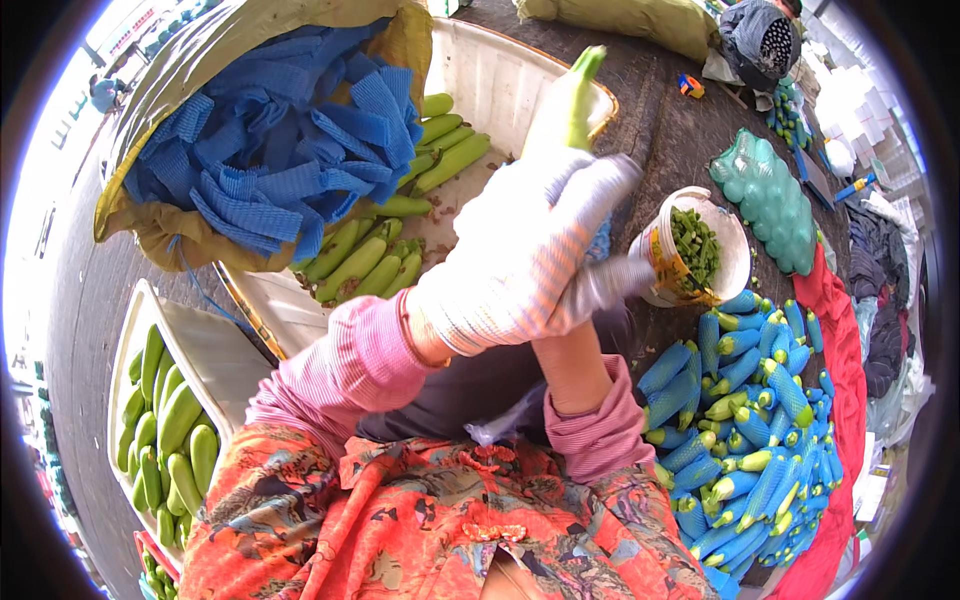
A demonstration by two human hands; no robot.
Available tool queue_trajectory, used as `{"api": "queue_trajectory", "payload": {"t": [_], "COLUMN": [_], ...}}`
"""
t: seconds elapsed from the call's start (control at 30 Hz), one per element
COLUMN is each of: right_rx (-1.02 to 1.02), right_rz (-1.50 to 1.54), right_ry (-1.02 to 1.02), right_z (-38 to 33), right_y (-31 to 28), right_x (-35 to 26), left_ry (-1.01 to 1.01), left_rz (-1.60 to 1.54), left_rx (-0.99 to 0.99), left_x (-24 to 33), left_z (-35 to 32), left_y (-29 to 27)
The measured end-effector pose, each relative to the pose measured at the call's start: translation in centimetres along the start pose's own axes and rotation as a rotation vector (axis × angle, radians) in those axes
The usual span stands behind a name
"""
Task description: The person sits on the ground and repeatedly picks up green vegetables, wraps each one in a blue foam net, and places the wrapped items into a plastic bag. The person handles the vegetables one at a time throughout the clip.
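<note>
A light green zucchini (578, 115) points up and away above my gloved hands, stem end uppermost. My left hand (525, 250), in a pale striped knit glove, lies across its lower part and appears closed on it; the fingers are partly blurred. My right hand (605, 290) sits under and beside the left, mostly covered by it, so its grip is hidden. A patch of blue foam mesh sleeve (601, 240) shows beside the overlapped hands. Ahead to the left, an open yellowish sack (120, 170) holds many loose blue mesh sleeves (270, 140).
Bare zucchini (355, 270) lie in a large white crate (495, 65) and in a smaller left crate (140, 300). At right are a bucket (655, 260) of green trimmings, a pile of sleeved zucchini (755, 430), a green net bundle (765, 200) and red cloth (840, 350). Another person (760, 40) sits far right.
</note>
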State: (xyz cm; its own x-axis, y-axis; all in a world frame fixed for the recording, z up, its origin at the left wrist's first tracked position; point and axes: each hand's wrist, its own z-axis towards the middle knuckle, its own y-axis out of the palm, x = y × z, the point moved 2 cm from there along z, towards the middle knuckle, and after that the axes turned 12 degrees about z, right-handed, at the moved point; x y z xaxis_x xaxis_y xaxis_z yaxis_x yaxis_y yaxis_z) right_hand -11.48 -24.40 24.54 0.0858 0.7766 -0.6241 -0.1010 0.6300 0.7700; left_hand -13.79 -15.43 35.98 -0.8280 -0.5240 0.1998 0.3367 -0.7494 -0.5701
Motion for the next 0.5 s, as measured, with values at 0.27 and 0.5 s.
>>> {"api": "queue_trajectory", "payload": {"t": [0.27, 0.5], "right_rx": [0.068, 0.141], "right_rz": [0.589, 0.313], "right_ry": [0.204, 0.046], "right_z": [-2.0, -1.9], "right_y": [0.7, -0.4], "right_x": [-0.1, -4.9], "left_ry": [0.121, -1.019], "left_rz": [0.622, -0.936], "left_rx": [-0.154, -0.118], "left_x": [-9.4, -4.3], "left_z": [-5.4, -6.8], "left_y": [-0.9, 0.0]}}
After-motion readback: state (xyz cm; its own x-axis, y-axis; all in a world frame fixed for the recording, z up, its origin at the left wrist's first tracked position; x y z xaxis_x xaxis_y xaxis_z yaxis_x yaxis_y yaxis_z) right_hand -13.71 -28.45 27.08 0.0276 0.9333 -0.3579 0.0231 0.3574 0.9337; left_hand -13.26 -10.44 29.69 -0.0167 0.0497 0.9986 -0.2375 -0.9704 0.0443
